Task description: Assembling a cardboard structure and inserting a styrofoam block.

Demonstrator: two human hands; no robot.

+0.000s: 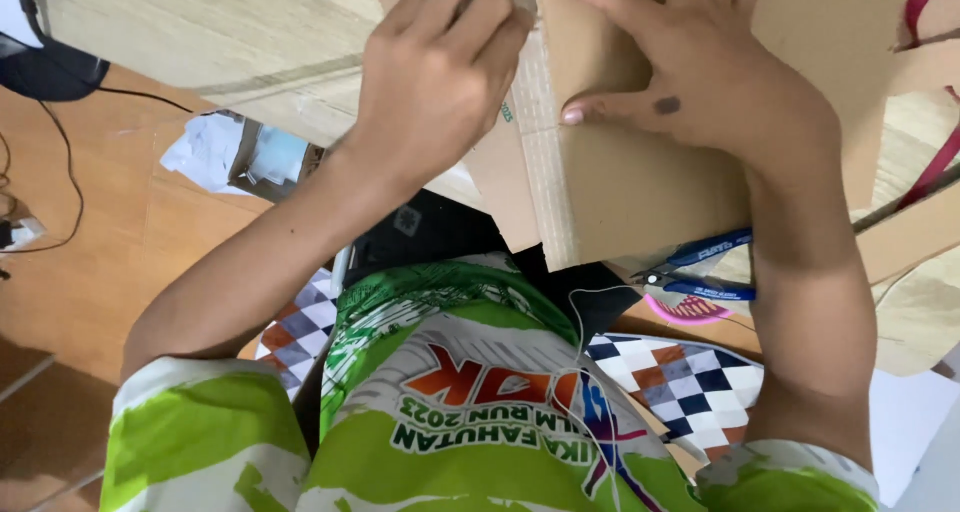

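Over a wooden floor (120, 262), flat brown cardboard (620, 192): right hand (700, 82) fingers spread, left hand (440, 92) fingers pinching its edge.

Brown corrugated cardboard piece, held flat beneath my hands.

The cardboard piece (640, 182) is plain brown, its cut edge showing the fluted ribbing down the left side. It lies flat and slightly skewed, lower corner pointing toward my lap. My right hand (700, 72) presses on it, fingers spread; my left hand (440, 82) pinches its upper edge.
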